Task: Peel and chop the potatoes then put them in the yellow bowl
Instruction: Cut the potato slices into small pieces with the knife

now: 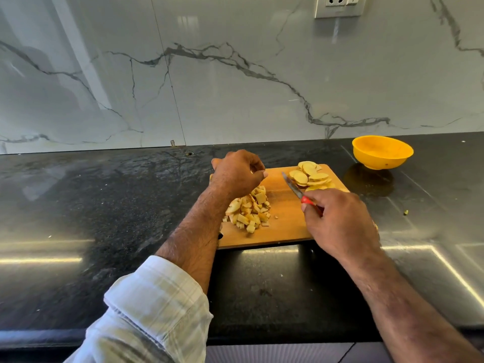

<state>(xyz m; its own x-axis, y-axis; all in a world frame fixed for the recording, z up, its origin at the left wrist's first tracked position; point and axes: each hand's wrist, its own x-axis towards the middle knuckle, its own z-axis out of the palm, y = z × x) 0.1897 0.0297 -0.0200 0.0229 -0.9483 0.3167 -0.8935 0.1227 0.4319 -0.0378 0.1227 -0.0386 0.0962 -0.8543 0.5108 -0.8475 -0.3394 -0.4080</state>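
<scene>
Dark stone surface (104, 205) carries the cutting board (285, 226), where right hand (337, 221) grips the knife (294, 188) toward potato slices (310, 176), left hand (237, 174) hovering loosely curled, holding nothing, above diced potato (250, 209).

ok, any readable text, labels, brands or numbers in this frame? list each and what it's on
None readable.
Wall socket: no legible marking.
Yellow bowl: plain, no label.
Knife: no brand visible on the blade or red handle.
Cutting board: no print.

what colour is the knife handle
Red: the small steel-bladed knife's handle, gripped by the right hand; seen in the head view.
</scene>
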